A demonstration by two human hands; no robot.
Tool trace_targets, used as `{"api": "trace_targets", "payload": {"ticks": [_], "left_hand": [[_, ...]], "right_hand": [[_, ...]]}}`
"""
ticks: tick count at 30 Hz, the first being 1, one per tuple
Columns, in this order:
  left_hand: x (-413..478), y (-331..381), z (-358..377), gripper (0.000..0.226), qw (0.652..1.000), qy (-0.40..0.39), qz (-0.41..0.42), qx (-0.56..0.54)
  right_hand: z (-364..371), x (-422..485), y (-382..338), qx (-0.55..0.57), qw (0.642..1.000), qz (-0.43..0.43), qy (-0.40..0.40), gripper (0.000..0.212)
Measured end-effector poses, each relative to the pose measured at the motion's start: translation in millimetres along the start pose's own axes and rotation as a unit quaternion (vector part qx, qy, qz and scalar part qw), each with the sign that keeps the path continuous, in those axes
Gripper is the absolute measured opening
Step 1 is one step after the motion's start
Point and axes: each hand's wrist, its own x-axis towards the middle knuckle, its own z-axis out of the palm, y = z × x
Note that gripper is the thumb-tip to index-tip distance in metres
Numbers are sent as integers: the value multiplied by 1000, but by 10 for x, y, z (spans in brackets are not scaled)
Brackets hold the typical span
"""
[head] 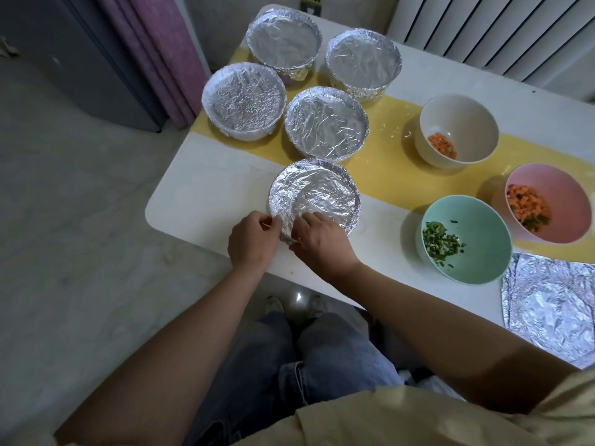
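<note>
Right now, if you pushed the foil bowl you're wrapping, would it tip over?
Probably not: the foil bowl looks wide and low, so it would likely slide on the smooth table. Its foil looks thin and crinkled, so it probably dents easily where the left hand and right hand pinch it.

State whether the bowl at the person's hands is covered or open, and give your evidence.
Covered: crinkled foil spans the whole top of the bowl, while the left hand and right hand pinch its near edge down.
</note>
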Motion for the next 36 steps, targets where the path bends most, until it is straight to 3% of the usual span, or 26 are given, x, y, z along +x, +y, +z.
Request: {"api": "trace_targets", "payload": {"ticks": [8, 14, 21, 27, 30, 33, 36], "left_hand": [[-45, -11, -2, 37, 1000, -4, -6, -27], [-96, 51, -13, 44, 1000, -24, -4, -10], [-121, 67, -16, 57, 998, -49, -29, 21], [-52, 107, 76, 35, 996, -69, -43, 39], [-39, 134, 61, 37, 995, -73, -52, 52], [-48, 134, 42, 53, 991, -94, -69, 67], [-33, 138, 57, 42, 988, -112, -61, 90]], "right_hand": [[-6, -97, 14, 81, 995, 44, 45, 24], [-4, -63, 39, 45, 998, 39, -13, 33], [-8, -46, 27, 68, 997, 34, -5, 28], [-1, -38, 19, 88, 996, 16, 10, 23], [18, -40, 37, 97, 995, 17, 11, 18], [25, -48, 43, 99, 995, 12, 19, 16], [42, -61, 35, 101, 994, 7, 27, 16]]}}
